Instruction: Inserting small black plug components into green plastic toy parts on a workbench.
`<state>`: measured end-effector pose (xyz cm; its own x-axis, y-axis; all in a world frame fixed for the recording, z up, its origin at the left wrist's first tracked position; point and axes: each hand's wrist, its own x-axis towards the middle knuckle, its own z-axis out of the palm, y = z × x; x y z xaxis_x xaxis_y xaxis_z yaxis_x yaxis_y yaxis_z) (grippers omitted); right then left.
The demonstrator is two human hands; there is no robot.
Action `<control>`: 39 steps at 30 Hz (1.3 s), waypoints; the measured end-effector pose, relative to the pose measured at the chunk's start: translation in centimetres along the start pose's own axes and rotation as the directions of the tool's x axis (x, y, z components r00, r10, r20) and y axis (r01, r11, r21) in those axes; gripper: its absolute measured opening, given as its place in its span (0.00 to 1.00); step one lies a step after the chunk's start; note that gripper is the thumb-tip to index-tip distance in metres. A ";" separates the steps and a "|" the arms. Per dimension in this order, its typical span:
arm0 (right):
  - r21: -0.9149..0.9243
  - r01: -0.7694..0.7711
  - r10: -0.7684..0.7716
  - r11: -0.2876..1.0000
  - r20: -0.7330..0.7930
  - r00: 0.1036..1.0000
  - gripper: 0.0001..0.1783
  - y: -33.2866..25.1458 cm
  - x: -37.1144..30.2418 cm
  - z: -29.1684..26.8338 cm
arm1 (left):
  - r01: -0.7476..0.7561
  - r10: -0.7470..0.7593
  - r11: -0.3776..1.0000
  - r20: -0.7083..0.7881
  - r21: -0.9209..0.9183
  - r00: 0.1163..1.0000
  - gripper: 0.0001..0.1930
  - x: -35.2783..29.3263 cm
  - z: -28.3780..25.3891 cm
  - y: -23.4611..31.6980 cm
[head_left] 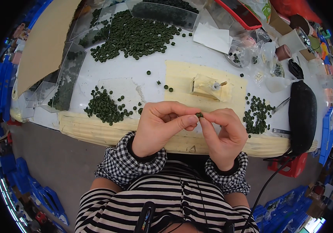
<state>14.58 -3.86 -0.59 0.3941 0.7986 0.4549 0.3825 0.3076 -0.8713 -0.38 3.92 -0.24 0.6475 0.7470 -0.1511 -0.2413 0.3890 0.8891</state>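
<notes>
Over the table's near edge, my left hand (160, 123) and my right hand (226, 130) meet at the fingertips. Both pinch one small dark green round piece (199, 115) between thumb and forefinger. Just beyond them stands a yellowish block (203, 88) with a thin brown-tipped peg sticking out. Left of my left hand lies a heap of small dark green pieces (106, 106), some of them pointed. To the right of my right hand is a scatter of round green pieces (258, 112). A few single pieces (148, 72) lie between the heaps.
A large pile of green round pieces (135, 35) covers the far left, beside clear plastic trays (68, 77) and a cardboard sheet (44, 42). White paper (212, 37) and a red-edged phone (239, 13) lie at the back. A black cylindrical cushion (303, 116) and tweezers (281, 105) are at right.
</notes>
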 end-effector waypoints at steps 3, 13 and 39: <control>-0.084 0.064 -0.065 0.994 -0.012 0.998 0.12 -0.1 -0.1 0.0 | 0.040 -0.039 0.999 0.018 -0.036 0.999 0.07 0.1 -0.1 0.0; -0.226 0.324 -0.317 0.919 0.069 0.946 0.18 0.0 0.4 0.7 | -0.003 0.004 0.998 0.009 -0.067 1.000 0.09 0.3 -0.6 -0.3; -0.048 0.199 -0.192 0.979 0.130 0.973 0.19 0.0 0.0 -0.2 | -0.363 0.364 0.905 0.039 0.223 0.931 0.09 -0.2 -0.2 -0.2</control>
<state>14.80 -3.93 -0.55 0.2018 0.7850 0.5857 0.4931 0.4352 -0.7533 -0.65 3.78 -0.48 0.5427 0.8159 0.1994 -0.2917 -0.0395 0.9557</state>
